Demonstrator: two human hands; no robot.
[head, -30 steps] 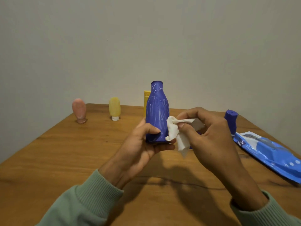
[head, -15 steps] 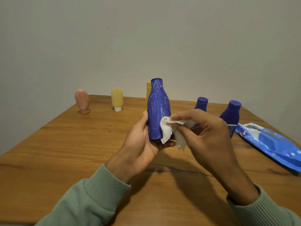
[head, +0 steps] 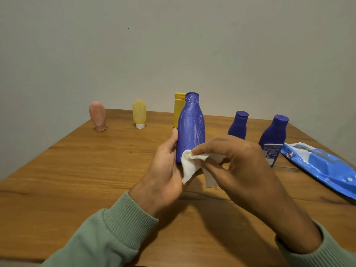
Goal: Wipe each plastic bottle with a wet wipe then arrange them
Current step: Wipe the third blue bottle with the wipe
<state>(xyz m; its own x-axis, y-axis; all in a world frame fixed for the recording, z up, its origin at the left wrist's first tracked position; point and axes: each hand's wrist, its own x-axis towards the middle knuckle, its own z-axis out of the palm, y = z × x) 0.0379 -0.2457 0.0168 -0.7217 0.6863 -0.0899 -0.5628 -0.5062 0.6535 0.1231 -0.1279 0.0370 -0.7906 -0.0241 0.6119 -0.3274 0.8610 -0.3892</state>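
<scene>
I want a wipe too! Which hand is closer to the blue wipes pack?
Right. The right hand, pinching the white wipe, is just left of the wipes pack, not touching it; the left hand holds the blue bottle farther left.

**Half-hidden things**

The held bottle (head: 190,130) covers most of the yellow bottle (head: 178,110); its base is behind the left hand (head: 165,170) and wipe (head: 189,166). The wipes pack (head: 323,170) runs off the right edge. The label (head: 270,153) on the far-right bottle (head: 274,132) is unreadable.
</scene>
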